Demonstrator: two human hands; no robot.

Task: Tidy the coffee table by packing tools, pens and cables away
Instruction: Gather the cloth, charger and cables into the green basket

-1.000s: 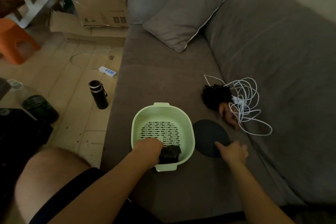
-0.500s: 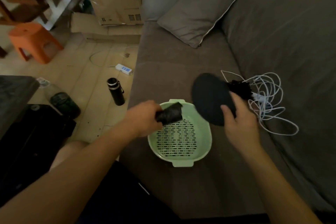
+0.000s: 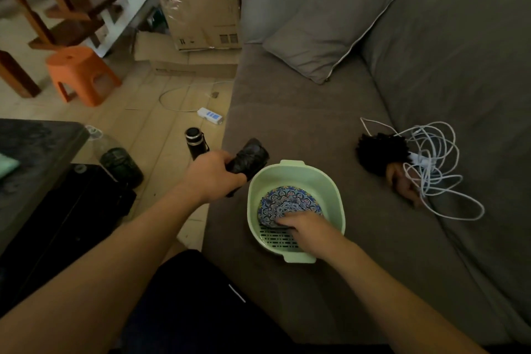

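Step in hand: loading the green basket (image 3: pixel 291 163), which sits on the sofa (image 3: pixel 287 123) seat, not on the surface (image 3: pixel 34 158) at far L.

R hand (image 3: pixel 309 231): down inside the basket, fingers curled over the near edge of the round mat (image 3: pixel 284 202) and gripping it; thumb hidden. Mat lies patterned side up on the slotted bottom, tilted a bit, far edge against the back wall. Not yet let go.

L hand (image 3: pixel 212 178): wrapped round a dark roll (image 3: pixel 251 158), held in the air just beside the basket's L rim, roll end pointing up and away. Can't tell what the roll is; too dim.

Other task items: white cable (image 3: pixel 425 165) in a loose tangle on the sofa, well to the R of the basket, looped over the handle of a black bristle brush (image 3: pixel 382 152). Both untouched.

Est. progress: early. One item in, one in hand, cable and brush to go.

Next move, as I judge it: release the mat so it lies flat, pull R hand clear, then lower the roll on top w/ L hand. After that R hand reaches for the cable; it will need freeing from the brush and coiling first, or loops will snag and spill over the rim.

Floor, L of sofa: black flask (image 3: pixel 195 142), power strip (image 3: pixel 209 115).
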